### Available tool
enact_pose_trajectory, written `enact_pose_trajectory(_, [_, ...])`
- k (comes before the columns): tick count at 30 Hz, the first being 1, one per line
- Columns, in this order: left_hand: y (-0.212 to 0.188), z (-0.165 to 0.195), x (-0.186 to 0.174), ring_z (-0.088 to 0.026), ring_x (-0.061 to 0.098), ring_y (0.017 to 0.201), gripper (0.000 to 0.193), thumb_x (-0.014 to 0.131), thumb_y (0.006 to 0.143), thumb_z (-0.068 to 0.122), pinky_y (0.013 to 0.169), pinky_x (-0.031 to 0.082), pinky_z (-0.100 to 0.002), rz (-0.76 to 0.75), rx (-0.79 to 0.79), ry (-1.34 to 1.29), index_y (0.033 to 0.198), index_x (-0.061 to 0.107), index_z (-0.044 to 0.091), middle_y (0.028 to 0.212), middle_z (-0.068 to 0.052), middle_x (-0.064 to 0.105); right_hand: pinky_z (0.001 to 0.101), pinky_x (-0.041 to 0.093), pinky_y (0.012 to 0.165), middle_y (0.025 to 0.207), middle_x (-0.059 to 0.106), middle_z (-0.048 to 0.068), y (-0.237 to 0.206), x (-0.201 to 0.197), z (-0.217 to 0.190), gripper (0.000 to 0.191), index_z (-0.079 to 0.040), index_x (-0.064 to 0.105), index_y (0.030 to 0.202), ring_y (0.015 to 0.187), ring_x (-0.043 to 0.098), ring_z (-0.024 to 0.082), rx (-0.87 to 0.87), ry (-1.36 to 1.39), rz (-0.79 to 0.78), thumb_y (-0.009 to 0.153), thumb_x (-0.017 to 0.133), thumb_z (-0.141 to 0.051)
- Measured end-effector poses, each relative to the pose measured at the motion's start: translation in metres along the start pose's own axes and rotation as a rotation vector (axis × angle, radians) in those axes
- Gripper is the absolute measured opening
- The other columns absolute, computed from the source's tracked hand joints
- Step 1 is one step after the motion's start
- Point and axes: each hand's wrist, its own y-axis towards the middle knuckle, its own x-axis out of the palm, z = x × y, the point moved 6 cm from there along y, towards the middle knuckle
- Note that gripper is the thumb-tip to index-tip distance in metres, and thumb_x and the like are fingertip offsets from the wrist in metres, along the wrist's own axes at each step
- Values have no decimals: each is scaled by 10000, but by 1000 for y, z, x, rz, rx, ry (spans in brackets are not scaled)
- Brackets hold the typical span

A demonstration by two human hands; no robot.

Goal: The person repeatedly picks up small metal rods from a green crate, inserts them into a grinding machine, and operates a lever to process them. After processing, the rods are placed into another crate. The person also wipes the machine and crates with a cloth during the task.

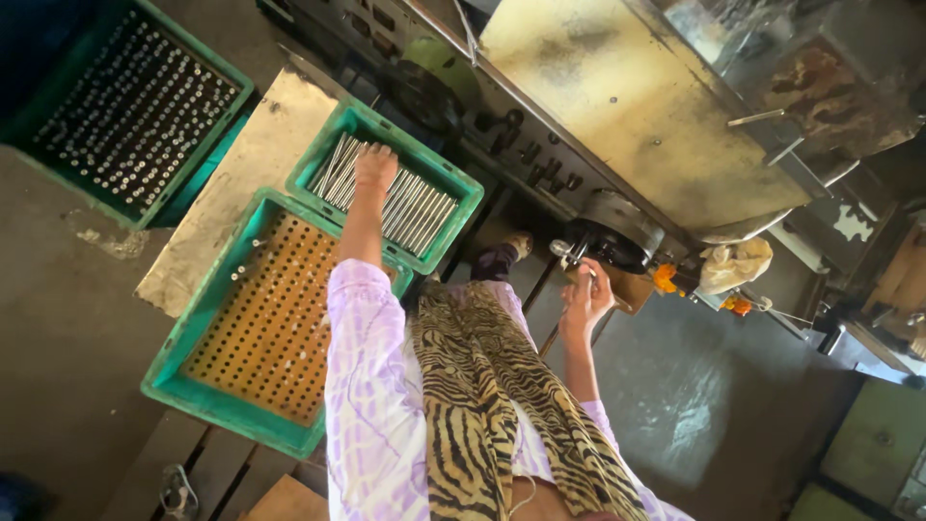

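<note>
My left hand [374,167] reaches into a green plastic crate [453,183] that holds several long metal rods [415,205] lying side by side. Its fingers curl down over the rods. My right hand [585,301] is raised at the front of a large worn machine [637,106], closed around a thin metal lever [571,255] beside a round dark machine head [617,241]. My sleeves are pale purple, and a tiger-striped scarf [492,405] hangs between my arms.
A second green crate [169,381] with an orange perforated insert sits just below the rod crate. A third green crate [130,106], full of upright metal pieces, stands at the upper left. A metal sheet [246,174] lies between them. A foot [519,246] shows under the machine.
</note>
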Motion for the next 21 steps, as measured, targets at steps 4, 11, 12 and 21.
enact_pose_trajectory(4, [6,-2,23,-228,623,1263,325,459,1042,168,1119,405,-459,-412,-6,78,1150,765,179,1274,-31,708,232,367,482,658,499,-54,-4,1,5,221,-35,684,1160,488,412,43,-31,-40,4,1002,709,-189])
enact_pose_trajectory(11, [-13,60,21,-238,669,1140,259,648,795,165,1026,448,-446,-171,301,-105,1016,781,147,1132,-69,746,234,369,490,749,564,-42,1,18,-1,227,-20,682,1164,526,435,36,-27,-34,-10,997,711,-172])
enact_pose_trajectory(12, [-14,62,18,-242,676,1133,292,672,756,167,1029,459,-431,-85,274,-126,1025,781,131,1127,-76,750,233,366,491,777,593,-38,2,20,-2,227,-15,682,1159,533,439,36,-18,-38,-4,993,709,-168])
enact_pose_trajectory(21, [-33,122,21,-284,665,1207,226,660,870,137,1027,495,-414,31,383,-109,1065,735,52,1179,-142,723,228,353,492,653,483,-59,5,37,-4,246,-3,689,1177,515,399,25,-72,-47,-96,1012,722,-184])
